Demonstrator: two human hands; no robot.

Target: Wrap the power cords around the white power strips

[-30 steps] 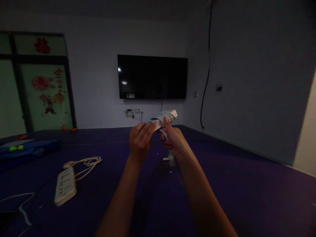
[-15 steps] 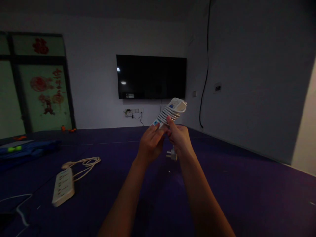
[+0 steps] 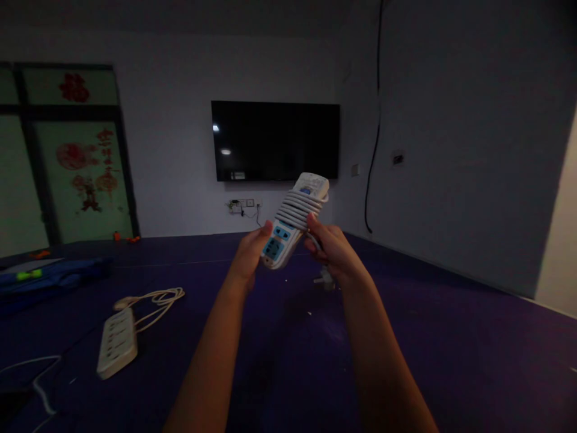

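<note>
A white power strip (image 3: pixel 292 233) with blue socket faces is held up in front of me, tilted with its far end to the upper right. Several turns of its grey-white cord (image 3: pixel 297 208) wrap around the upper half. My left hand (image 3: pixel 250 252) grips the strip's lower left end, thumb along its edge. Closed around the loose part of the cord beside the strip is my right hand (image 3: pixel 331 246), its thumb near the windings. Below the right hand dangles the plug (image 3: pixel 325 279), its prongs facing left.
On the purple surface (image 3: pixel 279 373) at left lies another white power strip (image 3: pixel 118 344) with a loosely coiled cord (image 3: pixel 164 299). Blue cloth (image 3: pixel 58 276) lies behind it, and a white cable (image 3: pixel 42 391) is at lower left. A television (image 3: pixel 276 141) hangs on the far wall.
The held strip has turned so its socket face shows more. My left hand has shifted left and down to the strip's lower end. The plug has swung slightly right.
</note>
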